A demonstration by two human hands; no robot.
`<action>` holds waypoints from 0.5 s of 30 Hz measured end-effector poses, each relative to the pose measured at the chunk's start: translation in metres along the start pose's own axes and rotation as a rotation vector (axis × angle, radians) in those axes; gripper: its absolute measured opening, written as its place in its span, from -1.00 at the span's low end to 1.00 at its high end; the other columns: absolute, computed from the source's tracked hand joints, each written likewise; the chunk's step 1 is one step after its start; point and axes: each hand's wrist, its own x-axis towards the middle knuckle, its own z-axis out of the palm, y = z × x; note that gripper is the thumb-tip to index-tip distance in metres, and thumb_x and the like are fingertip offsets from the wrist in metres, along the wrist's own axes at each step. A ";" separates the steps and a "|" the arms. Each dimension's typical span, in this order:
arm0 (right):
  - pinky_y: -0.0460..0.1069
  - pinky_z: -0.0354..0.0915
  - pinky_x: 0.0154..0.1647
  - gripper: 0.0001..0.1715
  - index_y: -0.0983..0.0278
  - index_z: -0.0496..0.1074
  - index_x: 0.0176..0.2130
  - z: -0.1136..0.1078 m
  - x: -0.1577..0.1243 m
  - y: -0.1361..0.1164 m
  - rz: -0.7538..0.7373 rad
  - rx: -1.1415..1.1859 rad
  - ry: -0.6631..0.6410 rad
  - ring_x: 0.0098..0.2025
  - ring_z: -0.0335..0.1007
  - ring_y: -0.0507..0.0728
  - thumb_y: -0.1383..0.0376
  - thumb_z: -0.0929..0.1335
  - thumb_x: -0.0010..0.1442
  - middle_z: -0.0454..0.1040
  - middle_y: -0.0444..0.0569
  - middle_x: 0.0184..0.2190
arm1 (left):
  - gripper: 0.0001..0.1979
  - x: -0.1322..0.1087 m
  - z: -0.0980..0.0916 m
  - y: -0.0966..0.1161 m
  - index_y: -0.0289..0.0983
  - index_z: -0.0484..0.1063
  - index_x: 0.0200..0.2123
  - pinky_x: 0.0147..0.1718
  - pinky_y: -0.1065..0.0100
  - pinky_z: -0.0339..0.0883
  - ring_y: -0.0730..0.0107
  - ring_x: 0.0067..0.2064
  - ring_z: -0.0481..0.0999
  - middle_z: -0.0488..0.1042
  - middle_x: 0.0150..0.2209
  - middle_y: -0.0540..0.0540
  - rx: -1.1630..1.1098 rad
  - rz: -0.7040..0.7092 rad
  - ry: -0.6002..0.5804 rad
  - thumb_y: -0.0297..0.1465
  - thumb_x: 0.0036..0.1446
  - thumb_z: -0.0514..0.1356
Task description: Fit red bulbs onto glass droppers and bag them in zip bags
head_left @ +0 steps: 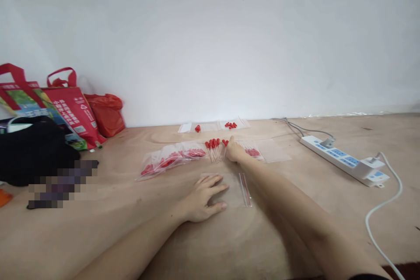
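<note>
My left hand [205,199] lies flat with its fingers spread, its fingertips over a clear zip bag [232,190] on the table. Farther forward, my right hand [235,151] reaches down with bent fingers closed at a red-tipped stick [225,142]; the hand hides part of it. Just left of these fingers is a short row of loose red-tipped sticks [214,143], lying side by side. Filled clear bags [170,157] with red-tipped sticks overlap to the left. Another filled bag [252,151] lies right of my right hand.
At the back lie bags with red pieces [230,125]. A white power strip [341,159] with plugs and a trailing cable [369,223] is on the right. Red shopping bags [70,111], a red plastic bag [106,116] and a black bag [36,148] stand left. A wall [229,43] rises behind.
</note>
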 end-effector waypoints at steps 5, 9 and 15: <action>-0.03 0.23 -0.41 -0.19 0.54 -0.29 0.16 -0.015 -0.011 0.016 -0.071 0.212 0.084 -0.40 0.36 0.14 0.41 0.19 0.02 0.41 0.07 -0.43 | -0.49 0.000 -0.001 -0.001 -0.10 0.13 0.09 0.09 0.02 -0.14 0.13 0.18 -0.01 0.04 0.18 -0.14 0.045 -0.009 0.007 -0.10 0.08 0.00; -0.11 0.18 -0.64 -0.10 0.38 -0.45 0.17 -0.022 -0.043 0.040 -0.052 0.671 0.173 -0.67 0.21 -0.01 0.31 0.19 0.01 0.22 -0.26 -0.59 | -0.49 0.000 0.001 -0.002 -0.12 0.14 0.09 0.08 0.05 -0.09 0.16 0.18 0.00 0.06 0.17 -0.17 0.067 -0.031 0.043 -0.09 0.08 0.00; -0.14 0.19 -0.73 0.00 0.21 -0.48 0.15 -0.019 -0.089 0.056 0.007 0.969 0.236 -0.73 0.19 -0.07 0.28 0.24 -0.09 0.15 -0.33 -0.56 | -0.58 0.003 0.002 -0.003 -0.08 0.15 0.07 0.07 0.05 -0.08 0.19 0.17 0.02 0.09 0.16 -0.13 0.075 -0.074 0.073 -0.14 0.16 -0.09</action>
